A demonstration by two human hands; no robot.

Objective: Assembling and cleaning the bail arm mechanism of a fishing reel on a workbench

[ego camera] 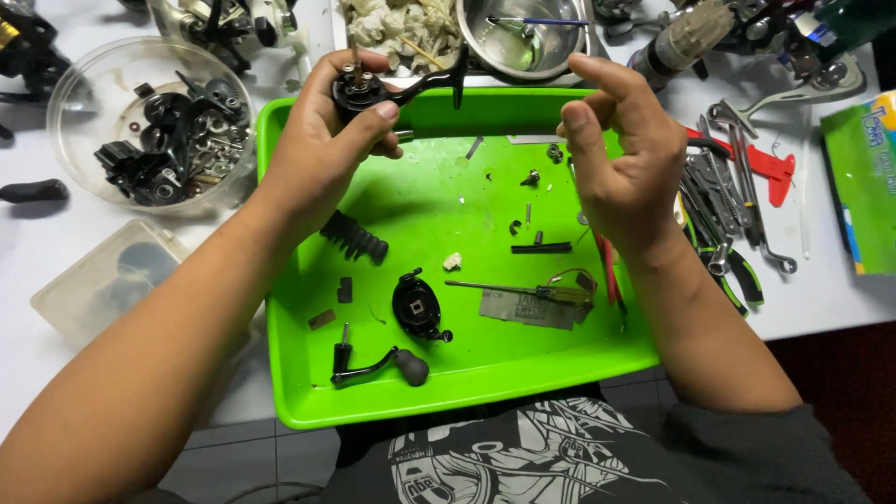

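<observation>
Up above the far edge of a green tray [308,373], the left hand [322,140] grips a black reel body [359,89], thumb pressed across its front and fingers wrapped behind, a curved arm of the part jutting right. Just beside it, the right hand [621,154] hovers with fingers loosely curled; whether they pinch anything cannot be told. A black crank handle [378,364] lies in the tray.

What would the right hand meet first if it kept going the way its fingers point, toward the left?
Probably the black reel part gripped in the left hand. The right hand has its fingers curled toward it with only bare green tray behind the gap, though depth is unclear.
</observation>
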